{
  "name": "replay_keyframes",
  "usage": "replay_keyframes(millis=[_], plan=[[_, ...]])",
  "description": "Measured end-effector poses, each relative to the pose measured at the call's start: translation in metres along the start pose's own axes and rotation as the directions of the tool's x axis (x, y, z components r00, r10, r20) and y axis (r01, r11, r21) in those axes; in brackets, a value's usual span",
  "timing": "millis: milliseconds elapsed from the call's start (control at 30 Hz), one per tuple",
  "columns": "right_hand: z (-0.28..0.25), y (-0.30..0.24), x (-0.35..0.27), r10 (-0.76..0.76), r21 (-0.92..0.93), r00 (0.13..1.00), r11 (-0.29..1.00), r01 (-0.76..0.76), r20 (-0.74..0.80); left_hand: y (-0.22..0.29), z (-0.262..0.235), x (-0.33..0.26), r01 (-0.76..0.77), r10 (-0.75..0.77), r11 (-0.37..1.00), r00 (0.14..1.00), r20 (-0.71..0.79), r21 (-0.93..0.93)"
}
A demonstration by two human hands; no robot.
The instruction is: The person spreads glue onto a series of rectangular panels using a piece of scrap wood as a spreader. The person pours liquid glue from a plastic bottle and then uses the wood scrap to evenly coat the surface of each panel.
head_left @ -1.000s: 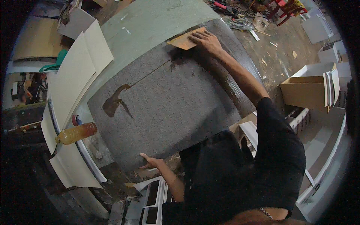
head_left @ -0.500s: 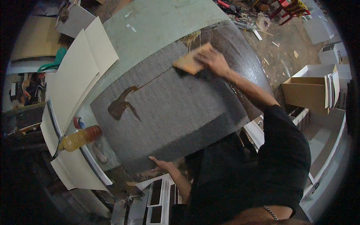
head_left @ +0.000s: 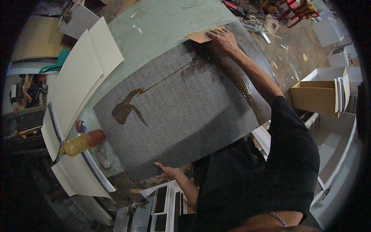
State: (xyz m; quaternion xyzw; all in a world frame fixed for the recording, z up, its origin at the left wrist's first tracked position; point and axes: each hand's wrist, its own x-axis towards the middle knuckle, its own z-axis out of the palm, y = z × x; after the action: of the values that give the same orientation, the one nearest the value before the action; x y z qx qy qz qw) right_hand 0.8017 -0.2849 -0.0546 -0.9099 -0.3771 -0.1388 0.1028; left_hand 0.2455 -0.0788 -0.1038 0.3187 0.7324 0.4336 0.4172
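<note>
A large dark grey sheet lies on a pale green tabletop. My right hand grips a flat orange spreader-like piece at the sheet's far edge. Wet, glossy brown liquid covers the sheet's right side, with streaks trailing near the spreader. A brown puddle and a thin line of the same liquid lie on the left half. At the near edge, my left hand holds the sheet, thumb on top and the other fingers partly hidden beneath.
Left of the sheet, a plastic bottle with yellowish and reddish-brown contents lies on its side near a tape roll. Cream panels lean along the table's left side. A cardboard-coloured box stands at right; cables and scraps litter the floor.
My right hand has moved the spreader away from me to the sheet's far edge. Dark wet streaks now show where it passed. My left hand stays at the near edge.
</note>
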Motion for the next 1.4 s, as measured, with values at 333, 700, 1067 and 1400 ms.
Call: replay_keyframes(millis=[333,700,1067,1400], plan=[[0.019,-0.010,0.001,-0.045,0.042,0.996,0.998,0.043,0.071,0.003,0.006,-0.009,0.013,-0.014,1.000,0.999,-0.040,-0.019],[-0.014,-0.009,-0.077,-0.170,0.041,0.973,0.985,0.165,0.155,-0.021,0.010,0.021,0.007,-0.004,0.999,0.997,-0.074,0.032],[-0.079,-0.038,-0.210,-0.144,0.165,0.973,0.980,0.114,0.183,0.013,0.010,-0.018,-0.064,0.066,0.997,0.997,0.050,-0.033],[-0.142,-0.064,-0.369,-0.031,0.069,0.946,0.998,0.009,0.323,-0.023,0.001,0.036,-0.079,0.080,0.997,0.994,0.068,-0.018]])
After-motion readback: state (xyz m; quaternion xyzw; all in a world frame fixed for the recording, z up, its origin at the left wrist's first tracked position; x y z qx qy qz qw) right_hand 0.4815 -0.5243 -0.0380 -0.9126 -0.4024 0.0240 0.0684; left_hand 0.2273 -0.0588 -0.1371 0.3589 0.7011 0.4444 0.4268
